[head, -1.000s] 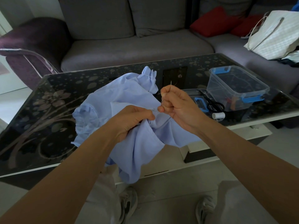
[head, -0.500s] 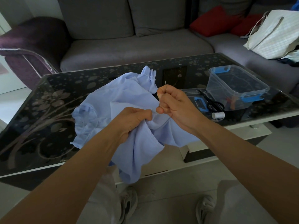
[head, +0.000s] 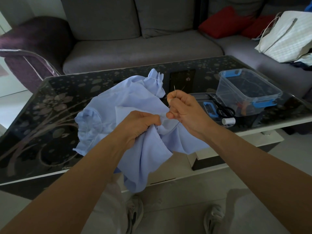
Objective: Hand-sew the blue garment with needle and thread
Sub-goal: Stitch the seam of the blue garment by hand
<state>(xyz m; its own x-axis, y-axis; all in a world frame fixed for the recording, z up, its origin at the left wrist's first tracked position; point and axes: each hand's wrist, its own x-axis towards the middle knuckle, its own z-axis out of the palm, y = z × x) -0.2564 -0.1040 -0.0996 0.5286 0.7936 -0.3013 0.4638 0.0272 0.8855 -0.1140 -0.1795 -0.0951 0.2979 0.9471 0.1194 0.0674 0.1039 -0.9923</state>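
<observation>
A light blue garment lies bunched on the dark glass table and hangs over its near edge. My left hand grips a fold of the cloth at the middle. My right hand is right beside it, fingers curled, pinching a thin needle whose tip points up above the fist. A fine thread runs down from the fingers toward the cloth; where it enters is hidden.
A clear plastic box with blue clips stands at the table's right. In front of it lie its lid, black scissors and a white thread spool. A grey sofa runs behind, with red cushions and a white bag.
My right hand with the needle has shifted slightly left and down toward the left hand. The left hand keeps its grip on the cloth.
</observation>
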